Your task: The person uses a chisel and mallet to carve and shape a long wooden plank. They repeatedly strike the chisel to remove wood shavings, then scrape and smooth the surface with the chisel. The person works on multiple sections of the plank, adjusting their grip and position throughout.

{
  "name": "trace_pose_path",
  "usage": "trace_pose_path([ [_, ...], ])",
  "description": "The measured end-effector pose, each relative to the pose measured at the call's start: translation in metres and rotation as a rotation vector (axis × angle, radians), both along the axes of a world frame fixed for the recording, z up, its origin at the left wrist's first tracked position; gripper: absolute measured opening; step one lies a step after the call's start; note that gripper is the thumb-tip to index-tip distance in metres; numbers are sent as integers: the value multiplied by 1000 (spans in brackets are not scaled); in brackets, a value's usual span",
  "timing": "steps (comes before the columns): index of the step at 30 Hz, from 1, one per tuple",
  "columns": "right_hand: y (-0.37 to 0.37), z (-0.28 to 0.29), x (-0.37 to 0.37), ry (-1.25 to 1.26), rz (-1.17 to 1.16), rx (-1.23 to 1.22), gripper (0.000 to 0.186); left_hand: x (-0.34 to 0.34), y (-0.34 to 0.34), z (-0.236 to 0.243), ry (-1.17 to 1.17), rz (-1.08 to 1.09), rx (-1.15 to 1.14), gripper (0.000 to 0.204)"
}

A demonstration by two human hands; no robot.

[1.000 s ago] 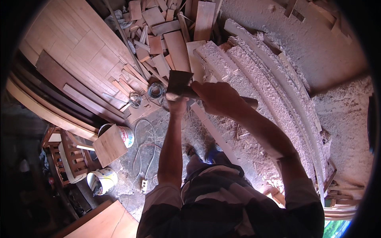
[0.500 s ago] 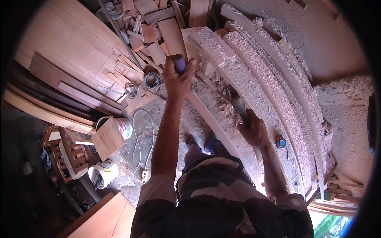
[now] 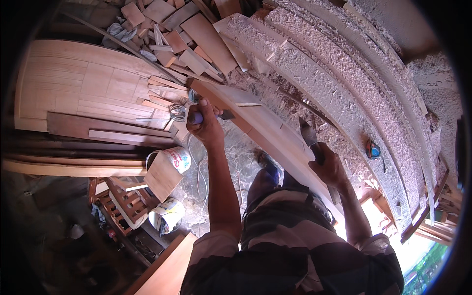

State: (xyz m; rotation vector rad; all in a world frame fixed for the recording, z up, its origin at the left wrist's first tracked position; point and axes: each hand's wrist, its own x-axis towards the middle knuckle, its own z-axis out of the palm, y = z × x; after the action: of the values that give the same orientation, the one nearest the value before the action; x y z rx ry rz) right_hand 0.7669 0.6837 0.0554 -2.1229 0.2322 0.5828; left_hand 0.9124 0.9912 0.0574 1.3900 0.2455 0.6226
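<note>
Over a sawdust-strewn bench, the left hand (image 3: pixel 204 123) grips a small tool on a long curved plank (image 3: pixel 265 132), stiff and likely heavy, while the right hand (image 3: pixel 329 167) wraps a chisel-like blade (image 3: pixel 309 135).

Left hand (image 3: pixel 205 124) closed around a tool handle (image 3: pixel 195 117), most of the handle hidden inside the fist. Right hand (image 3: pixel 328 166) covers the handle of a flat blade (image 3: pixel 309 135); its type cannot be told. Beyond the long curved plank (image 3: pixel 275 137), a small blue-and-orange object (image 3: pixel 372 149) too small to identify. The plank's near end is hidden behind the person's striped shirt (image 3: pixel 295 246).
</note>
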Motion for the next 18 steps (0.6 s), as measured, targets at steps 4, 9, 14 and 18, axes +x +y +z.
trace_pose_path([
  [4,-4,-11,-1,8,-27,33,44,0,0,-7,-69,-39,60,32],
  [9,-6,-16,1,-10,-47,48,43,0,1,-15,-103,-39,21,34],
  [14,-8,-18,1,7,-65,52,42,1,0,-17,-56,56,12,35],
  [18,-9,-18,1,6,-77,37,42,0,2,-20,-55,74,-3,36],
])
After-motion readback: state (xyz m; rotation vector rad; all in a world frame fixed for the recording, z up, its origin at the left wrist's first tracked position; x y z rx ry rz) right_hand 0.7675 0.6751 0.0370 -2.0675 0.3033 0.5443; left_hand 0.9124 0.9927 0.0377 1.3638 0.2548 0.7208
